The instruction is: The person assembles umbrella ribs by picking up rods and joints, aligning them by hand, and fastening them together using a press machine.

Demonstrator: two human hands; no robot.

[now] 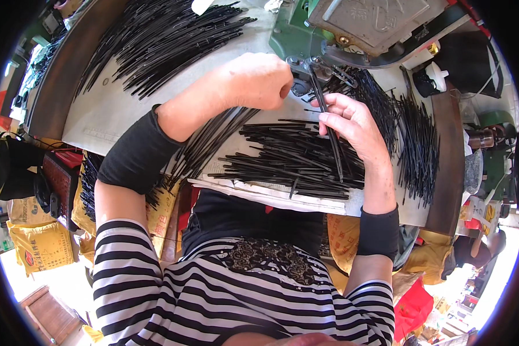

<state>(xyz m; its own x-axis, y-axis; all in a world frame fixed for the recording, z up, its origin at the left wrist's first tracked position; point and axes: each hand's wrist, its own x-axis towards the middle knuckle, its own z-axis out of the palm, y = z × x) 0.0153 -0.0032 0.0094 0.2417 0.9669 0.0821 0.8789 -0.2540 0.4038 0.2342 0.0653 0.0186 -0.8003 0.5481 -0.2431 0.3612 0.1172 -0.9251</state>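
Note:
My right hand [354, 124] pinches a long thin black strip [333, 150] between thumb and fingers. The strip's upper end reaches the metal head [303, 81] of a green machine, and its lower end hangs over a loose pile of black strips [277, 153]. Close to the left side of that metal head, my left hand [265, 81] is closed in a fist. Whatever its fingers hold, if anything, is hidden. Beneath my left wrist a few more black strips [213, 135] lie slanted on the pale tabletop [104, 118].
A big bundle of black strips [173, 40] covers the table's far left. More strips [418, 150] lie at the right, beside the curved brown table edge [448, 167]. The green machine body [294, 37] stands at the back. Yellow sacks [40, 245] sit on the floor at left.

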